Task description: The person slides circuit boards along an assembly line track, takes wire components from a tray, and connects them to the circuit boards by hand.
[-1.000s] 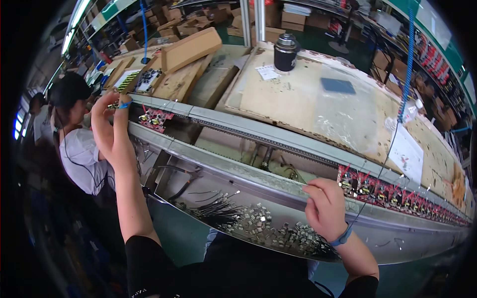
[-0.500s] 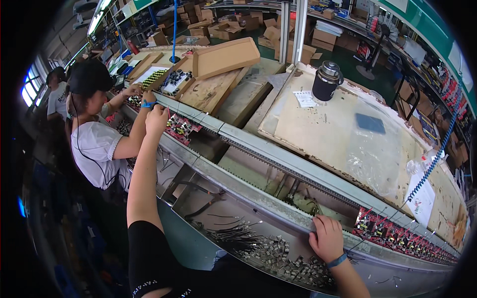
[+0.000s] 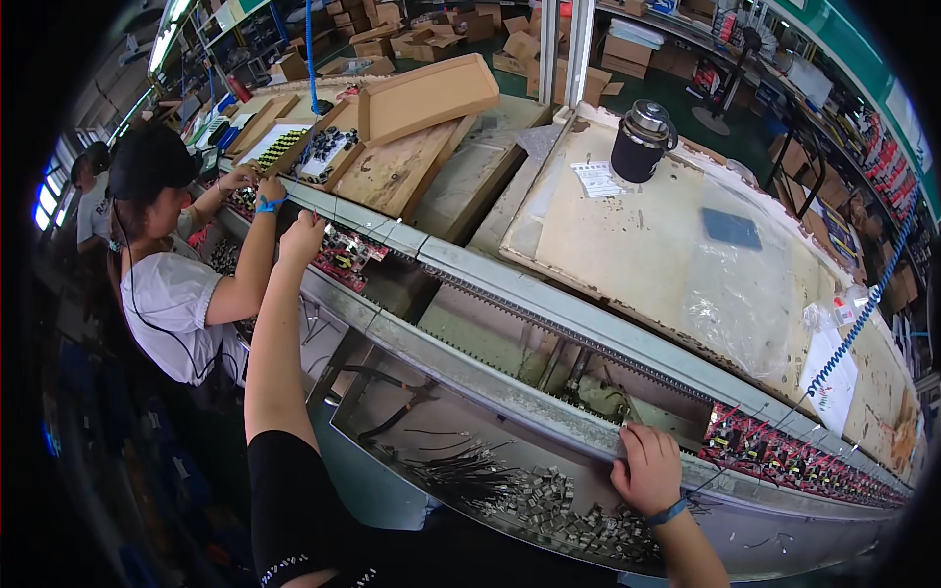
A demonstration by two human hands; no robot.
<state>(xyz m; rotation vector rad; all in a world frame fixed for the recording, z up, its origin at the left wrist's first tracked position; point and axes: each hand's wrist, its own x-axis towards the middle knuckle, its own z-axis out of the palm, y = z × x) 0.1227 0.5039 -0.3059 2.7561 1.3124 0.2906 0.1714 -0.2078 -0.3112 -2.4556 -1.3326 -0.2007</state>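
My left hand (image 3: pixel 301 240) is stretched out to the far left, over the red circuit boards (image 3: pixel 345 257) in the conveyor channel. Its fingers are pinched together; what they hold, if anything, is too small to make out. My right hand (image 3: pixel 650 472) is curled over the near conveyor rail (image 3: pixel 549 416), fingers together on its top edge. Right of it, a row of red circuit boards (image 3: pixel 784 453) with upright wires sits in the channel. Below the rail, a metal tray (image 3: pixel 377 397) holds dark wire leads (image 3: pixel 466 475), small silvery metal parts (image 3: pixel 569 510) and orange-and-black pliers (image 3: pixel 417 395).
A co-worker (image 3: pixel 172 284) sits at the left, hands over the same line. Beyond the far rail stand a black flask (image 3: pixel 642 147), a cardboard tray (image 3: pixel 426 98) and a worktable (image 3: pixel 608 245) with papers. A coiled blue hose (image 3: pixel 853 328) hangs at the right.
The whole view has shifted slightly. My left hand has moved a little left in the picture, still over the boards. My right hand remains on the rail.
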